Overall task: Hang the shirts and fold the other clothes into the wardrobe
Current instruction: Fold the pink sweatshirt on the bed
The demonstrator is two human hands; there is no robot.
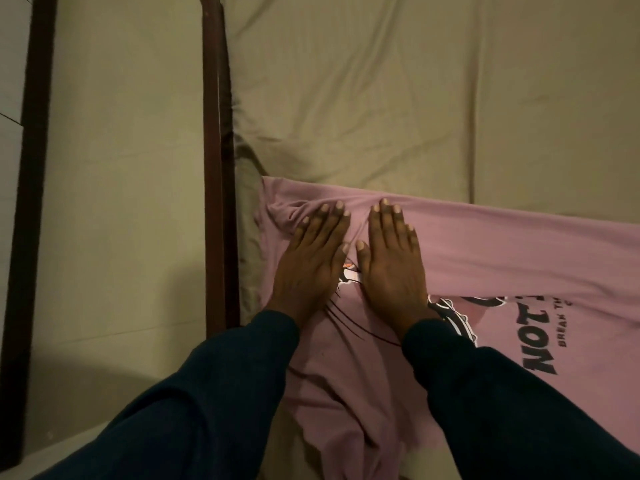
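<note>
We were looking down at a bed point(381, 81) covered in an olive-beige sheet point(433, 109), pretty wrinkled, with soft creases fanning out from the left corner where the fabric was tucked in. A dark brown wooden bed rail point(216, 168) ran down the left side of the mattress, glossy enough to catch a little light. Left of that we had a pale beige floor point(121, 168), and further left another dark wooden strip point(31, 133) ran roughly parallel to the rail. The top-left corner showed a lighter surface with thin lines; we couldn't tell what it was. Lighting was dim and warm, with a big soft shadow on the floor near the bottom left.
</note>
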